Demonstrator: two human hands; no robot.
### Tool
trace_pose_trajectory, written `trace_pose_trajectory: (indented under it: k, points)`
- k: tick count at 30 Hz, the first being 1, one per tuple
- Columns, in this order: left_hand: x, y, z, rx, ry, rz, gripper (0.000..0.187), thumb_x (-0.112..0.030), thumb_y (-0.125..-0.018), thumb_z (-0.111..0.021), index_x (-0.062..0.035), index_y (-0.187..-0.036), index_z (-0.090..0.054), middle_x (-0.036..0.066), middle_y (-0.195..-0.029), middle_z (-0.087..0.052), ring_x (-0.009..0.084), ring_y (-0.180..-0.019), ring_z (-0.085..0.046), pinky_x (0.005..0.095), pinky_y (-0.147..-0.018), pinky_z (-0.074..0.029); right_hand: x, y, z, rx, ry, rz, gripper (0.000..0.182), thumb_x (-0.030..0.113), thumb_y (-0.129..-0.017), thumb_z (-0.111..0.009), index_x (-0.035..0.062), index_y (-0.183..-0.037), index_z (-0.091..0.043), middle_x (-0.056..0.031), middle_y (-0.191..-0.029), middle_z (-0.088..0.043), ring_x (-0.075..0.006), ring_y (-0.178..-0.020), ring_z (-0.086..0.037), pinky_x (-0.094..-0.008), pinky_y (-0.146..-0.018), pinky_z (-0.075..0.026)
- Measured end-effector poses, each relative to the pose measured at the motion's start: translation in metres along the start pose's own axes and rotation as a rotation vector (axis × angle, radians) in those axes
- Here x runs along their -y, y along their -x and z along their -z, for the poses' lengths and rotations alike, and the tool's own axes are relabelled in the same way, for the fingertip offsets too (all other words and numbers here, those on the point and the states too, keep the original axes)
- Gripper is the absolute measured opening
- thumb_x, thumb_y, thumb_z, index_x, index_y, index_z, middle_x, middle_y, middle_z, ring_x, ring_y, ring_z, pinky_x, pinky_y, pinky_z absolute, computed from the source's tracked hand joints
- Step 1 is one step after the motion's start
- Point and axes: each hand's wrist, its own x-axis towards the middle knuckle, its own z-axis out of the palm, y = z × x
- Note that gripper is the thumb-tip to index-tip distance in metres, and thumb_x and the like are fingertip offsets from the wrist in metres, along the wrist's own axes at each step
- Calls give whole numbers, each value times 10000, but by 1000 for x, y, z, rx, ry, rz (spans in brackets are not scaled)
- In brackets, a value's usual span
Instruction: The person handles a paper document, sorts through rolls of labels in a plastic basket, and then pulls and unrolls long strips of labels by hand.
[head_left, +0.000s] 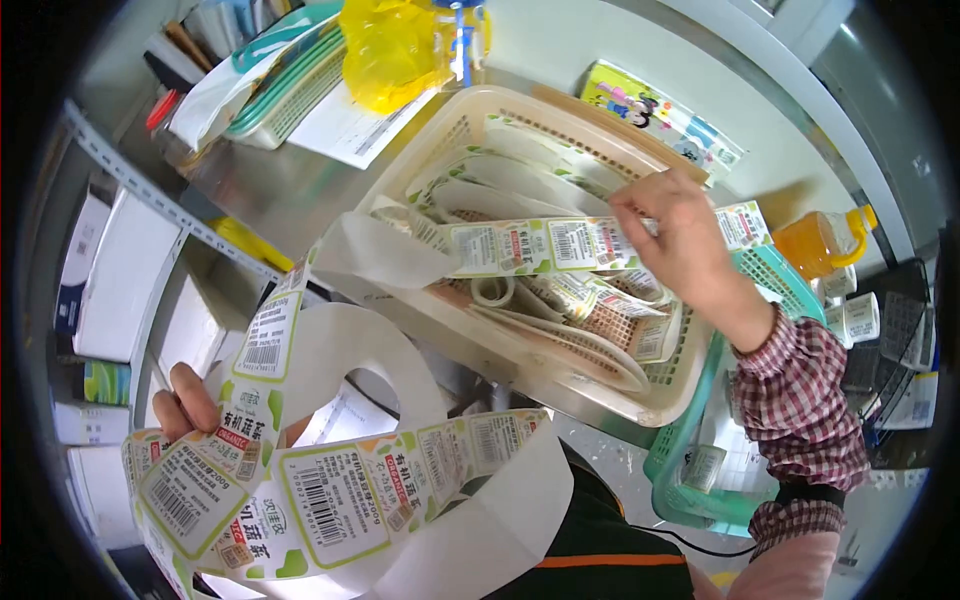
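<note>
A long strip of printed labels (330,500), with barcodes and green leaf patterns, hangs in loose loops at the lower left. My left hand (188,402) is closed around part of it, with only some fingers showing. One stretch of label strip (500,247) runs across the top of a cream plastic basket (655,408). Over the basket's right side, my right hand (680,230) pinches this stretch at its upper edge, fingers curled. More folded label strips (560,335) lie inside the basket, partly covered by the stretch above.
A green basket (655,470) with white rolls stands at the right, below a bottle of orange liquid (815,245). Behind are a colourful printed box (655,115) and a yellow plastic bag (390,50). A metal shelf edge (165,190) runs along the left.
</note>
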Motion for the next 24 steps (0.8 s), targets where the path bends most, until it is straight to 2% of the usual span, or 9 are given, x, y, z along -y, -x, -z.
trace_pose_trajectory:
  k: [2, 4, 6, 10, 14, 16, 18, 21, 24]
  points:
    - [-2, -3, -15, 179, 1049, -199, 322, -212, -860, -606, -111, -702, -345, 42, -738, -360, 104, -627, -359, 252, -580, -421, 12, -9, 2, -22, -56, 97, 151, 63, -769, -602, 47, -912, -649, -113, -932, -633, -284, -877, -549, -377, -749, -442]
    - [-21, 0, -22, 127, 1086, -126, 269, -204, -854, -616, -87, -773, -389, 56, -775, -382, 105, -654, -406, 248, -656, -452, 28, -19, -4, 63, -301, 134, 269, 64, -779, -596, 48, -1047, -614, -143, -979, -622, -297, -881, -547, -380, -771, -446]
    - [-27, -7, -27, 306, 1287, -153, 227, -202, -857, -610, -59, -833, -435, 63, -791, -407, 125, -722, -469, 271, -695, -482, 34, -27, -15, 148, -252, 233, 410, 86, -778, -607, 42, -1180, -536, -160, -1029, -604, -308, -920, -530, -384, -826, -429]
    - [-18, 4, -20, 303, 1287, -136, 174, -168, -872, -577, -54, -982, -505, 74, -860, -451, 154, -802, -490, 320, -732, -522, 46, -39, -29, 417, 15, 140, 530, 158, -753, -642, 28, -1238, -473, -147, -1107, -578, -312, -1033, -468, -418, -927, -349]
    - [-51, -21, -64, 216, 1174, -423, 236, -265, -886, -544, -140, -1087, -537, 72, -879, -461, 178, -855, -449, 339, -733, -521, 39, -52, -33, 389, -49, 67, 322, 168, -768, -630, 26, -1054, -594, -120, -881, -634, -271, -791, -563, -387, -763, -443]
    - [-36, -24, -52, 256, 981, -348, 234, -258, -880, -554, -114, -1065, -561, 94, -936, -525, 179, -893, -508, 329, -715, -514, 37, -61, -22, 379, -81, 13, 248, 180, -783, -622, 24, -976, -630, -103, -788, -644, -237, -690, -588, -367, -680, -473]
    - [-41, -40, -60, 263, 947, -293, 250, -257, -864, -577, -99, -1058, -563, 91, -923, -544, 168, -857, -526, 318, -681, -516, 37, -74, 2, 129, -404, -168, 198, 215, -825, -601, 29, -856, -660, -61, -680, -645, -160, -573, -594, -317, -541, -471]
    - [-57, -86, -71, 306, 876, -149, 278, -256, -839, -612, -77, -1047, -566, 86, -903, -573, 151, -803, -554, 301, -631, -519, 39, -97, 43, 70, -479, -213, 267, 268, -853, -599, 26, -956, -643, -50, -823, -670, -126, -685, -633, -287, -594, -506]
    - [-86, -141, -89, 401, 824, -49, 308, -255, -814, -646, -55, -1036, -569, 82, -883, -602, 135, -749, -582, 283, -581, -523, 67, -110, 62, -89, -907, 268, 212, 167, -863, -579, -2, -977, -635, -61, -836, -663, -100, -680, -613, -236, -574, -495]
